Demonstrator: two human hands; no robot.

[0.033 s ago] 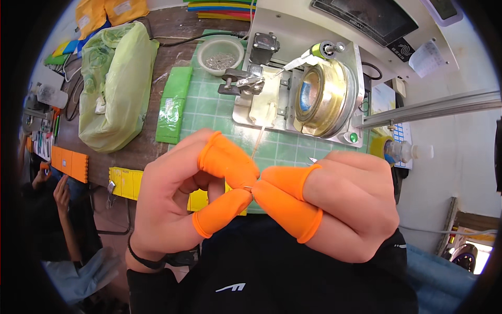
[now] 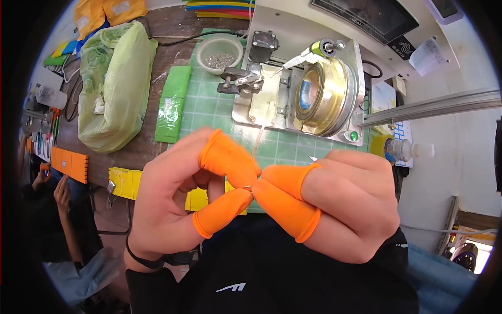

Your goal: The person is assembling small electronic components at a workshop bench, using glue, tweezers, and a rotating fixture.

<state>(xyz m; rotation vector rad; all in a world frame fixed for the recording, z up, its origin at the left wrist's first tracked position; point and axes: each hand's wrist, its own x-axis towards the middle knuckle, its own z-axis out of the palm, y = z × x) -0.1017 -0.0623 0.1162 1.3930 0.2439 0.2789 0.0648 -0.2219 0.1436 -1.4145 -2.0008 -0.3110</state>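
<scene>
Orange finger cots cover the thumb and index fingertip of both hands. My left hand (image 2: 175, 193) pinches a tiny, thin silvery piece of wire (image 2: 248, 187) that shows only as a short curved line. From the other side my right hand (image 2: 345, 204) closes on the same spot, its thumb and index pressed together at the wire. The fingertips of both hands meet, hiding most of the piece. Just beyond them, a thin pale stick (image 2: 259, 137) slants from my left fingertips toward a metal machine bed (image 2: 246, 112).
A wire spool (image 2: 334, 99) and a clamp (image 2: 243, 81) sit on the machine. Left of it are a bowl of small metal parts (image 2: 219, 60), a green plastic strip (image 2: 172, 104) and a pale green bag (image 2: 120, 89). At far left, another person's hand (image 2: 61, 193) shows.
</scene>
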